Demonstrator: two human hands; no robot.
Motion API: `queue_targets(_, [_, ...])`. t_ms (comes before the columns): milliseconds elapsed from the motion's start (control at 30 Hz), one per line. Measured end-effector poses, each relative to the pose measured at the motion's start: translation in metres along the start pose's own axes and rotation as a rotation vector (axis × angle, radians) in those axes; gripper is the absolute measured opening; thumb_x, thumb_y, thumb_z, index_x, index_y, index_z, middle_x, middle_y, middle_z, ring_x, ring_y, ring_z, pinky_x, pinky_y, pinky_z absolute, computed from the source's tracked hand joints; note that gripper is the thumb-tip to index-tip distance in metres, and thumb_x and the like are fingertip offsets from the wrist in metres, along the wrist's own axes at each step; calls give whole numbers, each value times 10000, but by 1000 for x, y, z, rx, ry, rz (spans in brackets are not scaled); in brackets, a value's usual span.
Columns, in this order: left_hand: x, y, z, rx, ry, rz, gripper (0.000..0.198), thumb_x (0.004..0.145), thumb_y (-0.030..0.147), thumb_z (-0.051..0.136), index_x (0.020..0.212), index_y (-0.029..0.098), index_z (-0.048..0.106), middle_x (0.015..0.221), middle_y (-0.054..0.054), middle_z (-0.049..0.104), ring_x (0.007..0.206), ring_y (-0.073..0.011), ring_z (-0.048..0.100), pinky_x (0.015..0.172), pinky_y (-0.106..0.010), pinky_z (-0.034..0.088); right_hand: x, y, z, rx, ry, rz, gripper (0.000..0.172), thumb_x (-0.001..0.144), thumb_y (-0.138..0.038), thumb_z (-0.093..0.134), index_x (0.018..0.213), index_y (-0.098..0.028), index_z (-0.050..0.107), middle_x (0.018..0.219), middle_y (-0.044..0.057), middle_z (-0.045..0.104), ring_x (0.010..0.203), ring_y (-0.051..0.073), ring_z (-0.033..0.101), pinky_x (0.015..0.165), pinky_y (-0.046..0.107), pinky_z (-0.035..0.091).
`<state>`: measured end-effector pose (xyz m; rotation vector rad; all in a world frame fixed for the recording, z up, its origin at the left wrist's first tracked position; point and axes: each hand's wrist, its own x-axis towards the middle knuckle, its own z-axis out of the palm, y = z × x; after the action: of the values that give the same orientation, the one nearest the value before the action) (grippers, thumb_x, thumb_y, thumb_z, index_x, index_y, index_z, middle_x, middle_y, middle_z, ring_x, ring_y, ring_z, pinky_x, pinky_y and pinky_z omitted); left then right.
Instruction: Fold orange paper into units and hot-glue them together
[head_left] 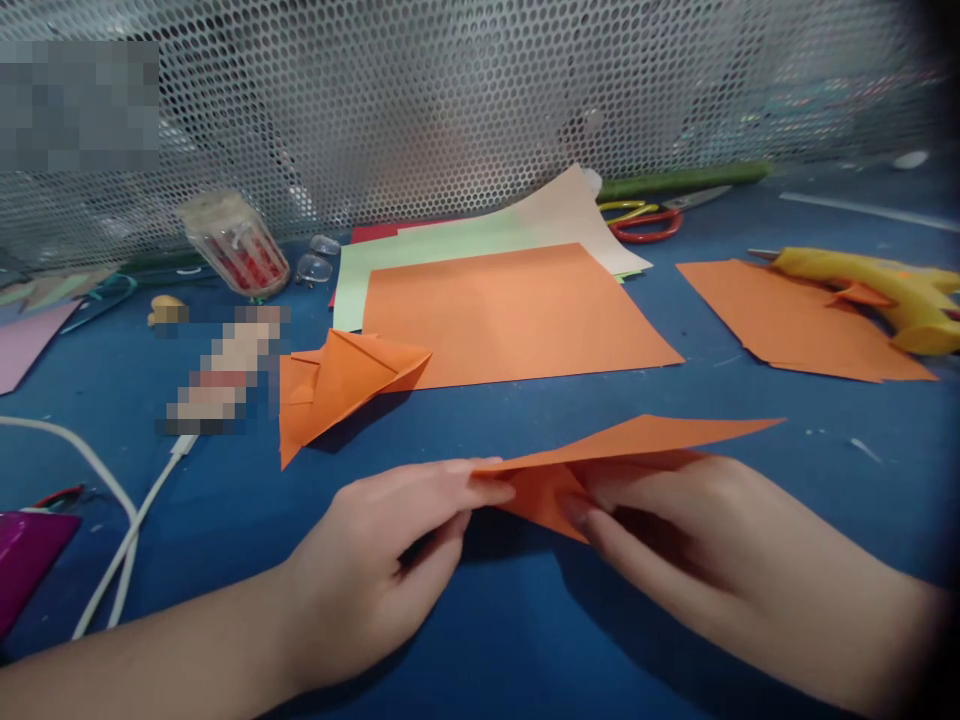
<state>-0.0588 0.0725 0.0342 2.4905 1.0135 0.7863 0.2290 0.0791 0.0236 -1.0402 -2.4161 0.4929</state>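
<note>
Orange paper piece (630, 450), part-folded, is pinched between both my hands just above the blue table (480, 640).

My left hand (390, 560) grips its left corner with fingertips closed; my right hand (675, 540) pinches the lower flap. I judge the folding midway: creases are in, one wing lifts free. Beyond the piece I count one finished folded orange shape (337, 385), one flat orange sheet (510, 315), one trimmed orange sheet (795, 320) under one yellow glue gun (885, 295), and one pair of scissors (649, 220).
</note>
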Motion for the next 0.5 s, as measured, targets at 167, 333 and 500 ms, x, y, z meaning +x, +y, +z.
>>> queue_targets(167, [-1, -3, 5, -24, -41, 69, 398, 1110, 30, 490, 1323, 198, 781, 1305, -40, 871, 1244, -164, 825, 1150, -268, 628, -6, 5, 0, -7, -25, 132, 419, 1060, -189, 511, 675, -269, 654, 542, -46, 661, 375, 127, 607, 350, 238, 415])
queue_targets(333, [0, -4, 7, 6, -78, 137, 340, 1136, 11, 495, 1362, 117, 727, 1328, -127, 802, 1221, -211, 754, 1100, -335, 653, -1, 3, -2, 41, -118, 250, 398, 1007, -227, 531, 621, -277, 610, 530, -52, 673, 388, 140, 629, 368, 238, 411])
queue_targets(500, [1, -2, 6, 102, -81, 195, 275, 1135, 9, 523, 1318, 52, 723, 1257, -148, 775, 1080, -224, 685, 1037, -339, 648, 3, -1, -4, -23, -161, 426, 311, 921, -270, 648, 613, -272, 602, 584, -20, 709, 502, 186, 692, 475, 261, 514])
